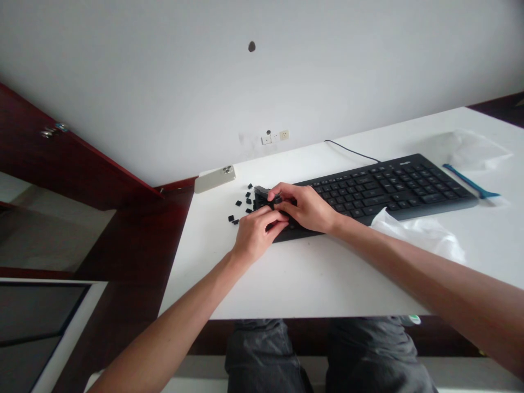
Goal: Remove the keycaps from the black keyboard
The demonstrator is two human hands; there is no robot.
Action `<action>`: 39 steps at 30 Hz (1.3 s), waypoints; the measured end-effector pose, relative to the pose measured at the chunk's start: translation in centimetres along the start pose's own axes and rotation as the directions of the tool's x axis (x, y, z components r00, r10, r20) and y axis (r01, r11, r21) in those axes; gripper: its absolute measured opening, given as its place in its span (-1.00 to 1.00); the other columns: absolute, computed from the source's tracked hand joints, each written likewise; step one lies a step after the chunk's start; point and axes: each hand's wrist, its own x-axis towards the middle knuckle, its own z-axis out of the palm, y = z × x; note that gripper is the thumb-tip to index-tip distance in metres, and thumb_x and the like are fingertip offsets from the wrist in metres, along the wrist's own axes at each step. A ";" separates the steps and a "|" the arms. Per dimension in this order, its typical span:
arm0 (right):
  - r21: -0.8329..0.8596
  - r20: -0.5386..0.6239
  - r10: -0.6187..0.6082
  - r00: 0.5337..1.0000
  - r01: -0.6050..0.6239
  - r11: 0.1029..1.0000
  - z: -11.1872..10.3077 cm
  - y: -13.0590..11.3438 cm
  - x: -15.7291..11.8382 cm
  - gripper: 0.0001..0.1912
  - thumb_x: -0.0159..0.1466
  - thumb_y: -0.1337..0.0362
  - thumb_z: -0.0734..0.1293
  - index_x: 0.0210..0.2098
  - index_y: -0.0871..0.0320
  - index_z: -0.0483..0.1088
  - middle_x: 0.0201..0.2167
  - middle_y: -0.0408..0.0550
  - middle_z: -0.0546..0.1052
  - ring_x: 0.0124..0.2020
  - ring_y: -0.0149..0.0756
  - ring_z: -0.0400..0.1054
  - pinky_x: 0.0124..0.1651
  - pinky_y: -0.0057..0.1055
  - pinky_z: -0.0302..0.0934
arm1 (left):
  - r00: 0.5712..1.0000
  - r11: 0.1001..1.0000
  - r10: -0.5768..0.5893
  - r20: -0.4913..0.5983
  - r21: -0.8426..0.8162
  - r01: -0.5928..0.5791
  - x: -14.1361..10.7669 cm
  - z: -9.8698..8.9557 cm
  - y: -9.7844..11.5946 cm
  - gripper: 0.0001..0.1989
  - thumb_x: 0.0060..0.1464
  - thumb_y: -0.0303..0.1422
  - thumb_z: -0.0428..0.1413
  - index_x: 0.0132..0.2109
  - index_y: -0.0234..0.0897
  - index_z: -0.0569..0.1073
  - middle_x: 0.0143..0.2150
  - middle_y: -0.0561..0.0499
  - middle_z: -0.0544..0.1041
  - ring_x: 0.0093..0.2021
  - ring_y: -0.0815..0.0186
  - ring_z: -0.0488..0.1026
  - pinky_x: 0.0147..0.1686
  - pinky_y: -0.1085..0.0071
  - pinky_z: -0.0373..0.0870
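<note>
While both hands bent over the keyboard's left end, a pale phone [215, 179] lay at the back left edge of the tabletop [204, 278], with loose black keycaps [240, 203] scattered just right of it. The left hand [257, 234] and right hand [305, 206] curled over a heap of keycaps [261, 204] by the black keyboard [388, 188]; whether either gripped one, I could not tell. A crumpled plastic bag [417, 234] touched the keyboard's front edge, and a blue pry tool [470, 180] lay beyond its right end.
</note>
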 end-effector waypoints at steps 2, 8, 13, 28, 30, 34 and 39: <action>0.005 -0.001 -0.003 1.000 0.003 1.000 0.0 0.0 0.0 -0.74 0.33 0.38 0.28 -0.03 0.09 0.50 -0.41 -0.21 0.51 -0.50 -0.42 0.24 -0.34 -0.44 0.15 | 1.000 1.000 0.004 0.002 0.000 -0.004 0.0 0.0 0.0 -0.94 0.26 -0.45 0.32 -0.18 -0.16 0.63 -0.17 0.10 0.66 -0.25 0.38 0.59 -0.29 0.48 0.43; 0.020 0.000 -0.010 1.000 0.010 1.000 0.0 0.1 -0.1 -0.73 0.33 0.37 0.28 -0.02 0.09 0.50 -0.38 -0.19 0.53 -0.46 -0.40 0.29 -0.33 -0.44 0.17 | 1.000 1.000 0.005 0.001 0.014 -0.005 -0.1 0.0 0.0 -0.93 0.27 -0.44 0.31 -0.18 -0.16 0.63 -0.18 0.11 0.65 -0.25 0.38 0.60 -0.31 0.48 0.42; 0.023 -0.003 -0.012 1.000 0.012 1.000 0.1 0.2 -0.1 -0.73 0.33 0.36 0.27 -0.02 0.10 0.50 -0.40 -0.19 0.52 -0.46 -0.40 0.29 -0.33 -0.44 0.16 | 1.000 1.000 -0.004 0.003 0.016 0.004 -0.1 0.1 0.0 -0.93 0.26 -0.44 0.31 -0.18 -0.15 0.63 -0.17 0.12 0.66 -0.25 0.40 0.60 -0.31 0.49 0.42; 0.034 -0.006 -0.011 1.000 0.011 0.999 0.1 0.3 -0.1 -0.73 0.34 0.37 0.28 -0.02 0.10 0.51 -0.39 -0.19 0.52 -0.46 -0.40 0.28 -0.34 -0.44 0.14 | 1.000 1.000 -0.003 0.013 -0.008 0.003 0.0 0.0 -0.2 -0.94 0.29 -0.43 0.29 -0.16 -0.14 0.63 -0.17 0.09 0.66 -0.21 0.37 0.61 -0.21 0.48 0.49; 0.038 -0.006 -0.007 1.000 0.007 0.999 0.1 0.2 -0.1 -0.73 0.33 0.37 0.28 -0.02 0.10 0.51 -0.39 -0.18 0.53 -0.46 -0.39 0.28 -0.34 -0.44 0.15 | 1.000 1.000 0.000 0.018 -0.019 0.000 0.0 0.0 -0.2 -0.94 0.29 -0.44 0.29 -0.16 -0.15 0.63 -0.17 0.09 0.66 -0.20 0.36 0.61 -0.21 0.47 0.48; 0.023 -0.009 -0.017 1.000 0.017 1.000 0.0 0.2 0.0 -0.71 0.32 0.39 0.26 -0.02 0.10 0.52 -0.43 -0.21 0.49 -0.47 -0.40 0.26 -0.34 -0.44 0.12 | 1.000 1.000 -0.009 0.020 -0.004 0.009 0.1 0.0 -0.1 -0.94 0.29 -0.44 0.28 -0.18 -0.16 0.59 -0.19 0.10 0.64 -0.25 0.38 0.57 -0.25 0.47 0.42; -0.005 -0.008 -0.045 0.999 0.044 0.999 0.0 0.2 0.0 -0.74 0.33 0.38 0.29 -0.02 0.09 0.50 -0.52 -0.28 0.34 -0.48 -0.41 0.18 -0.34 -0.44 0.06 | 0.984 0.984 -0.175 -0.044 0.015 0.176 -0.1 0.1 0.2 -0.72 0.14 -0.37 0.38 -0.22 -0.20 0.39 -0.44 0.24 0.46 -0.54 0.48 0.32 -0.47 0.50 0.22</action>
